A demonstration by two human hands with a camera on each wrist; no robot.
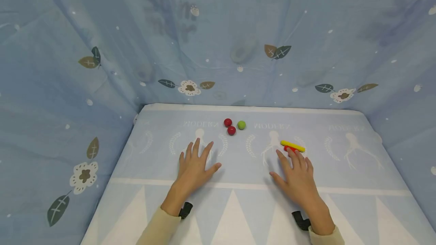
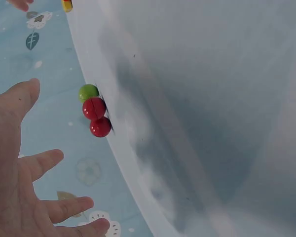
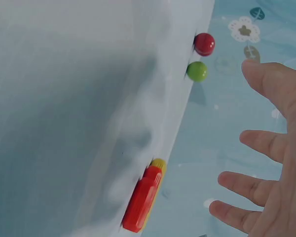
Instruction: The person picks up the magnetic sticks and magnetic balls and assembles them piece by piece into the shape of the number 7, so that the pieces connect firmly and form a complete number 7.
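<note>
Both hands laid flat & open on the table, nothing gripped.

L hand (image 1: pixel 194 167) was spread palm-down, fingers straight; 2 red balls (image 1: pixel 229 126) & a green ball (image 1: pixel 241 124) were seen ahead of it & a bit to its right, apart from the fingertips. R hand (image 1: pixel 295 175) was likewise flat, fingers relaxed; a red stick (image 1: pixel 289 148) lay just past its fingertips, maybe touched, w/ a yellow stick (image 1: pixel 292 146) right behind, touching it. Sticks' long axes ran roughly across the fingers, tilted down to the right. R hand was nearer the sticks, L hand nearer the balls. Table (image 1: pixel 340 207) was cloth-covered.
</note>
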